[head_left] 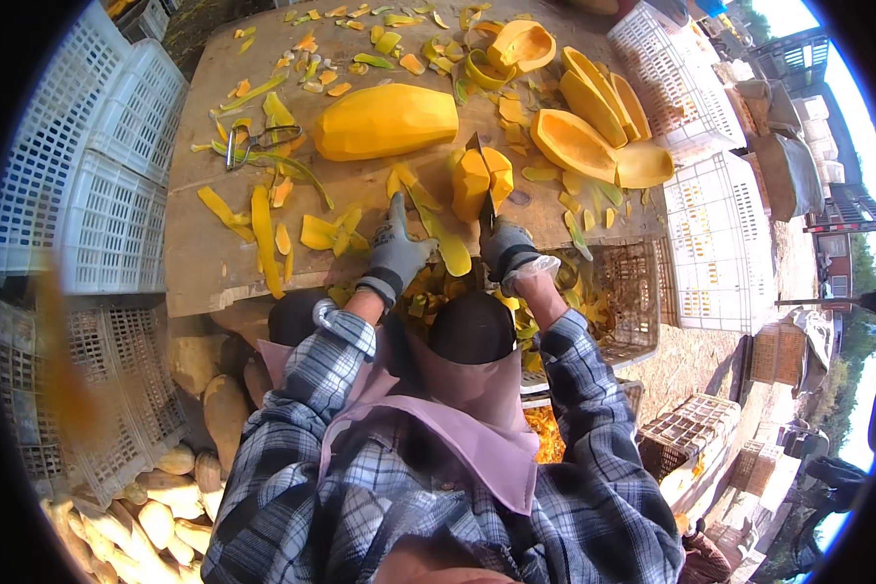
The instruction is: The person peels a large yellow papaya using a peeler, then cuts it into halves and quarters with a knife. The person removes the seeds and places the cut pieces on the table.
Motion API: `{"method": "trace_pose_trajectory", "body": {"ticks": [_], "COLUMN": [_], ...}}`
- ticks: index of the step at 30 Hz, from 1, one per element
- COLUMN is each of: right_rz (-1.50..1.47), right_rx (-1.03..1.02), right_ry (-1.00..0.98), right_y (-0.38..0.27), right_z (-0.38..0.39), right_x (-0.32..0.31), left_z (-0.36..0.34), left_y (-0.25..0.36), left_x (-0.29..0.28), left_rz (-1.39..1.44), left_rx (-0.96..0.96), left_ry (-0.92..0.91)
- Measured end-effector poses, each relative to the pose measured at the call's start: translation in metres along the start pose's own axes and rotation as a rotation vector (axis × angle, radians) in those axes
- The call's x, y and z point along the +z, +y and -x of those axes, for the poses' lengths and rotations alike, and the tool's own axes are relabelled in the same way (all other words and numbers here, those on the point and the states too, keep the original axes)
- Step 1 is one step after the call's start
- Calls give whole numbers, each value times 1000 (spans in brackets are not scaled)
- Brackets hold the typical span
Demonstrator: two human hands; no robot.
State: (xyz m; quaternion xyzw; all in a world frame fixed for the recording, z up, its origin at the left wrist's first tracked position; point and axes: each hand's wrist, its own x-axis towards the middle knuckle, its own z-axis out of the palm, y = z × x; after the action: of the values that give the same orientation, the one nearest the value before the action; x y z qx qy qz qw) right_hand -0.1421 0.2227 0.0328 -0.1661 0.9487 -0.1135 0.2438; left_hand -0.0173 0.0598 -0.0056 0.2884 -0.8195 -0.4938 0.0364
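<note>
My right hand (509, 251), in a grey glove, is closed round the handle of a knife (487, 200) at the front of the wooden table. Its blade stands in a split between two parts of a peeled yellow-orange squash piece (469, 185). My left hand (399, 255), gloved too, has its index finger stretched forward and its thumb apart; it rests at a long strip of peel (448, 243), left of the cut piece. Behind lies a large peeled squash (386, 122), on its side. A metal peeler (253, 144) lies among peelings to its left.
Hollowed squash halves (569, 143) lie at the table's right. White plastic crates (715, 238) stand beside it, with more crates (122, 224) at the left. A crate of peelings (633, 292) sits below the front edge. Unpeeled squashes (226, 419) are piled at lower left.
</note>
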Motion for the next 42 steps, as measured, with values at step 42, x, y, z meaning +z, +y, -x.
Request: {"method": "trace_pose_trajectory", "body": {"ticks": [42], "right_rz": [-462], "right_rx": [-680], "right_ry": [-124], "right_y": [35], "right_z": [-97], "right_x": [-25], "left_z": [-78], "left_y": [3], "left_x": [31], "left_rz": [-494], "left_rx": [365], "left_ry": [-41]}}
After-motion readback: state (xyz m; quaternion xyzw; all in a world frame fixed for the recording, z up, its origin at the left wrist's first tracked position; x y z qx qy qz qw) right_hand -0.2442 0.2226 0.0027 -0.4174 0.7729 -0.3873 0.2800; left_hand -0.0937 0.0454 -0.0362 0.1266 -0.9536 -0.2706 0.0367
